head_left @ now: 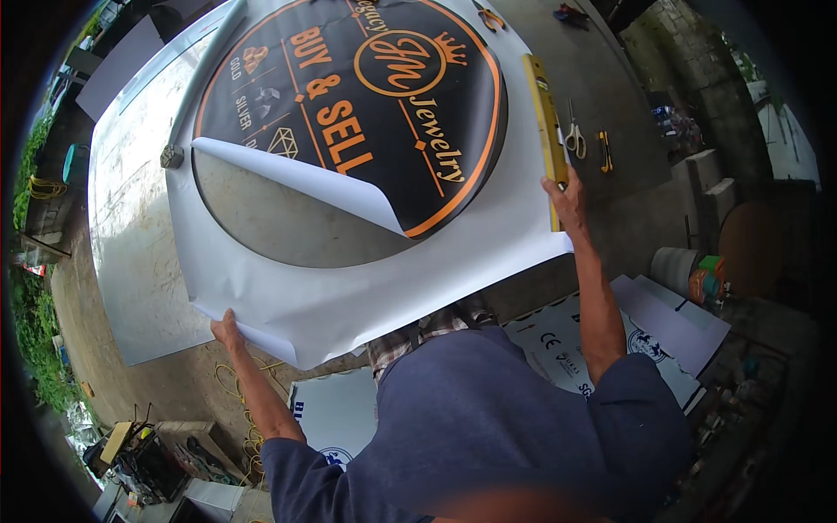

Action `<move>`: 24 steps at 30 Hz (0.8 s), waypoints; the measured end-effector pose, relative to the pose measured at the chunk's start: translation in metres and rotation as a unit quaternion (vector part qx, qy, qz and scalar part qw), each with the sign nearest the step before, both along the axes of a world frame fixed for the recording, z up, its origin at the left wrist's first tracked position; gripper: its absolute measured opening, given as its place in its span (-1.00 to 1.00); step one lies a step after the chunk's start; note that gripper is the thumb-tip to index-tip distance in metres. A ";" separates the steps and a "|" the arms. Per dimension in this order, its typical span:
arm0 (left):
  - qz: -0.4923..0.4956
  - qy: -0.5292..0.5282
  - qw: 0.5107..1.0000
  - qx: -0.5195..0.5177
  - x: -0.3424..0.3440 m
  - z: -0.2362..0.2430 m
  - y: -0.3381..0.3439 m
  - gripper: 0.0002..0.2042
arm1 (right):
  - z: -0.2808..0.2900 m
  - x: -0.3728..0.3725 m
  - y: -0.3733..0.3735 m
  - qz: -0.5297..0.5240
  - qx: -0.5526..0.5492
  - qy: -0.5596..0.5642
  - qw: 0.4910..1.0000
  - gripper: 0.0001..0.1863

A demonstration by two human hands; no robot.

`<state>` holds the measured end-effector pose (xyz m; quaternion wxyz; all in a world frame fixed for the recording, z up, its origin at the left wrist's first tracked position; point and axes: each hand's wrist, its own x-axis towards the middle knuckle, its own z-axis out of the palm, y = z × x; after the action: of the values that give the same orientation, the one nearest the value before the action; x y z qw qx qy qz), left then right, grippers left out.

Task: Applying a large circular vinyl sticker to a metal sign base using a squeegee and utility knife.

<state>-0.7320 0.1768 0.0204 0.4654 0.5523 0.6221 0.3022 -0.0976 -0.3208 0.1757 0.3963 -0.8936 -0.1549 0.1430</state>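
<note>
A big white sheet with a round cut-out lies over the table. Inside the cut-out is a round black sticker with orange lettering and rim; its near-left part is folded back, showing a white underside and the bare metal panel beneath. My left hand is closed on the sheet's near-left edge, which curls there. At the right edge of the sheet my right hand is closed around the near end of a yellow spirit level. Its fingertips are partly hidden.
Scissors and a yellow-black cutter knife lie right of the level; orange-handled scissors lie at the far edge. A small grey block sits on the sheet's left edge. Printed boards and a yellow cable are below.
</note>
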 end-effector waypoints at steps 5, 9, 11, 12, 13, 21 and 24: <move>0.020 0.090 0.996 0.003 -0.011 0.030 0.018 -0.61 | -0.080 0.137 -0.116 -0.148 -0.167 -0.082 0.971 -0.21; 0.044 0.130 0.991 -0.001 -0.007 0.048 0.009 -0.54 | -0.114 0.204 -0.156 -0.138 -0.275 -0.060 0.950 -0.27; 0.013 0.160 0.987 0.030 0.028 0.039 0.008 -0.60 | -0.110 0.231 -0.200 -0.141 -0.326 0.004 0.935 -0.20; 0.019 0.182 0.983 -0.011 0.052 0.027 0.008 -0.57 | -0.100 0.249 -0.231 -0.148 -0.355 0.009 0.923 -0.18; 0.057 0.223 0.973 0.008 0.031 0.046 0.002 -0.55 | -0.120 0.229 -0.197 -0.125 -0.440 -0.064 0.887 -0.26; 0.047 0.123 0.991 0.039 -0.031 0.043 -0.003 -0.50 | -0.095 0.089 -0.087 0.027 -0.190 -0.295 0.936 -0.61; 0.059 0.446 0.893 -0.018 0.028 0.040 -0.014 -0.32 | -0.058 -0.016 -0.036 0.113 -0.110 -0.270 0.950 -0.65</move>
<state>-0.7041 0.1623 0.0602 0.1304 0.5826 0.8012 0.0404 -0.1137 -0.3572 0.1182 0.2207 -0.9135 -0.3390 -0.0437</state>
